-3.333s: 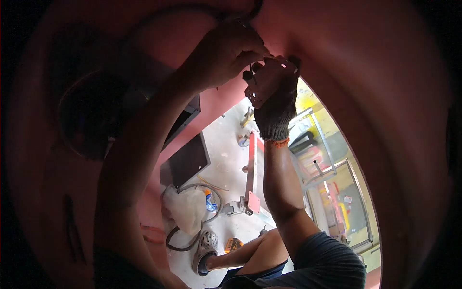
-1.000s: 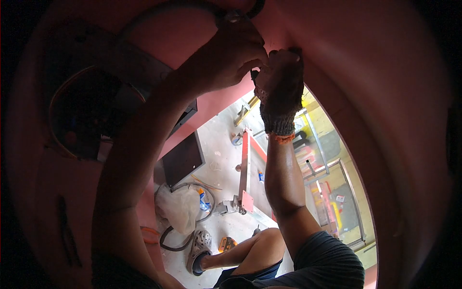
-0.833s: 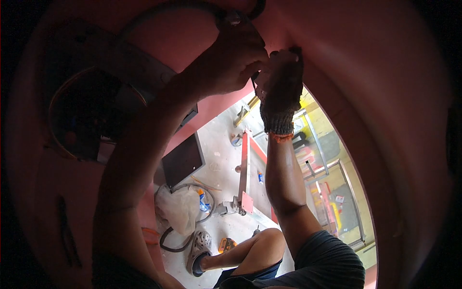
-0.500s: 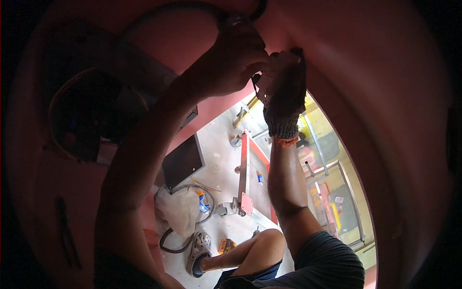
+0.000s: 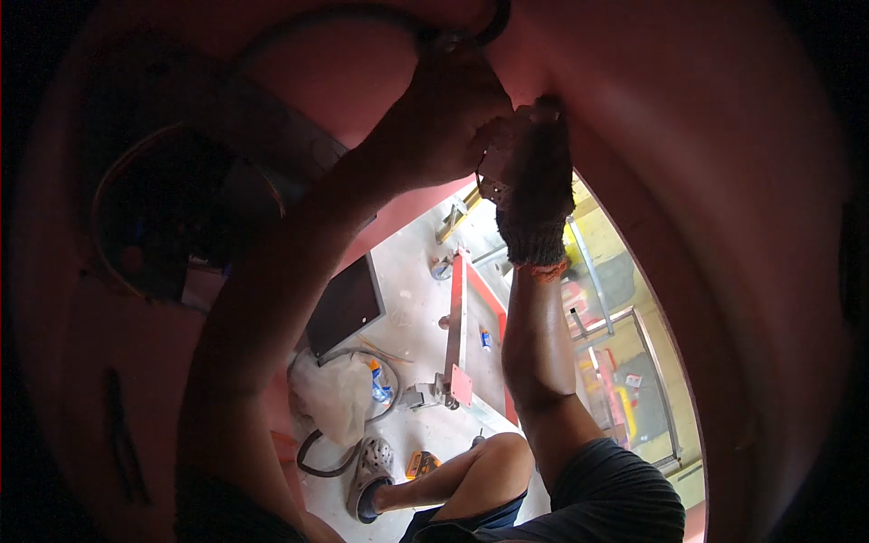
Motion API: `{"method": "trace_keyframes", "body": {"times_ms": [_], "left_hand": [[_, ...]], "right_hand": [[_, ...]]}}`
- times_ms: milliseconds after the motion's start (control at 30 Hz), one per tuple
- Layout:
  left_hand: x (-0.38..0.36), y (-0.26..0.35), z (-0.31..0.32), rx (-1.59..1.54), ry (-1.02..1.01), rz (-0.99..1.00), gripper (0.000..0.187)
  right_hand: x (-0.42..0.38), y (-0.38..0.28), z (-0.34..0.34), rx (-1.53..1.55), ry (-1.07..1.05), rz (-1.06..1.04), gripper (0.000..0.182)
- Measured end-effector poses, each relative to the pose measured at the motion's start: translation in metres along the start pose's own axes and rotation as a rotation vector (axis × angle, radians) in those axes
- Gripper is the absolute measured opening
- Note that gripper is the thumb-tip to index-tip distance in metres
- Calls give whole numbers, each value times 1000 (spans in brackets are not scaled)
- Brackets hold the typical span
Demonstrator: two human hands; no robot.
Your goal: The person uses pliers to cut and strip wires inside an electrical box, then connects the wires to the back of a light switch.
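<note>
My left hand (image 5: pixel 460 109), bare and in deep shadow, is raised to the pink inner wall with its fingers curled. Just above it a dark hose (image 5: pixel 493 23) meets a shiny fitting (image 5: pixel 448 41); whether the hand grips that fitting is hidden. Right beside it, my right hand (image 5: pixel 540 176) wears a dark knitted glove with an orange cuff edge. Its fingers are bent around a thin piece with small holes (image 5: pixel 495 172), which shows between the two hands. The left fingers reach close to this piece, but contact is too dark to make out.
Pink curved walls (image 5: pixel 760 226) surround me. On the left is a dark opening (image 5: pixel 181 217) with wires. Through the gap below show a black panel (image 5: pixel 346 306), a plastic bag (image 5: pixel 333 394), an orange-and-black tool (image 5: pixel 422 465) and a red frame (image 5: pixel 458 317) on the floor.
Both hands stay together near the hose, with small shifts. My left hand has turned slightly, and my right hand has moved slightly down and left.
</note>
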State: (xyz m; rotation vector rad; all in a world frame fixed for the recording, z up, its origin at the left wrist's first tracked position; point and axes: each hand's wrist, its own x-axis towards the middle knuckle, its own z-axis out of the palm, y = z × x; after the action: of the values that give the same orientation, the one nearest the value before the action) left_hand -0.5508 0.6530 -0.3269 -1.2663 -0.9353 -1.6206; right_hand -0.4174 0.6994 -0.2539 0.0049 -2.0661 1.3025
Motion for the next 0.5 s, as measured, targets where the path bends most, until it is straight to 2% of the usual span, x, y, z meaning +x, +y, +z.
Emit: {"method": "trace_keyframes", "body": {"times_ms": [33, 67, 133, 167, 233, 267, 333, 367, 433, 467, 500], "left_hand": [[0, 0, 3, 0, 2, 1, 8], [-2, -1, 9, 2, 82, 10, 8], [-6, -2, 15, 2, 157, 16, 9], [-8, -4, 16, -18, 130, 20, 10], [-10, -7, 14, -39, 103, 26, 10], [-10, -9, 12, -29, 83, 62, 9], [-11, -8, 11, -18, 64, 96, 12], [-11, -6, 12, -40, 85, 58, 8], [-9, -3, 14, -62, 106, 22, 11], [-8, -2, 15, -22, 145, 38, 11], [-7, -1, 17, 17, 183, 54, 11]], "right_hand": [[-6, -4, 11, -147, 133, -30, 45], [-2, 1, 1, -148, 132, -30, 45], [9, 14, -22, -773, -3, -238, 48], [10, 16, -26, -771, -2, -238, 48], [11, 16, -29, -1588, -104, -696, 54], [12, 18, -30, -1588, -104, -695, 54], [13, 20, -26, -1154, -94, -505, 50], [9, 19, -19, -1156, -96, -506, 50], [-2, 16, -3, -283, 3, -200, 45], [1, 18, -7, -282, 2, -201, 45], [8, 23, -15, -708, 2, -330, 43]]}}
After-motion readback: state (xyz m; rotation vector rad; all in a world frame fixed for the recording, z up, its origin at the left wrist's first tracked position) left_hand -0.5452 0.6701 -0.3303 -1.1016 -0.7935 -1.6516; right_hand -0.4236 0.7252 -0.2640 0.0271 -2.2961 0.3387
